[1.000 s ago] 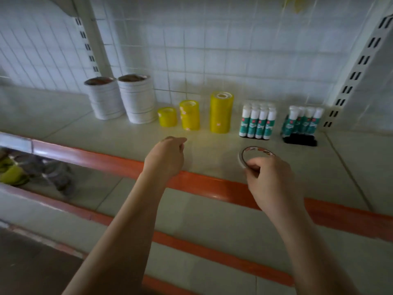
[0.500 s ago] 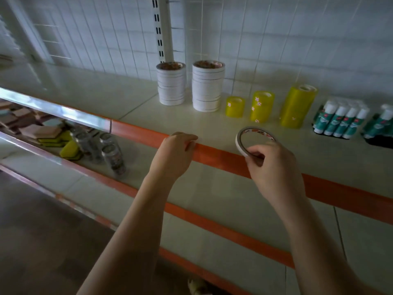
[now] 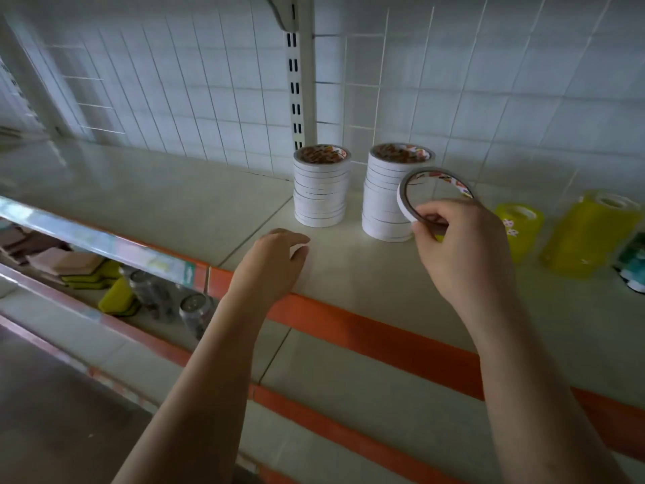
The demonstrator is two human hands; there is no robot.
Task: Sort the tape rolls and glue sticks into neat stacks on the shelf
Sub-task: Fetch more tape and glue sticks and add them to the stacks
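My right hand [image 3: 460, 249] pinches a tape roll [image 3: 434, 195] upright, just right of the nearer white stack [image 3: 391, 197]; left hand [image 3: 272, 263] rests loosely curled, empty, on the shelf [image 3: 366, 274].

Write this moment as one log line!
right hand: pinches thin tape roll | left hand: empty, on shelf | white tape stacks: two

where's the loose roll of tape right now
In the head view, right of centre: the right hand pinches the tape roll, tilted, in front of the right-hand white stack.
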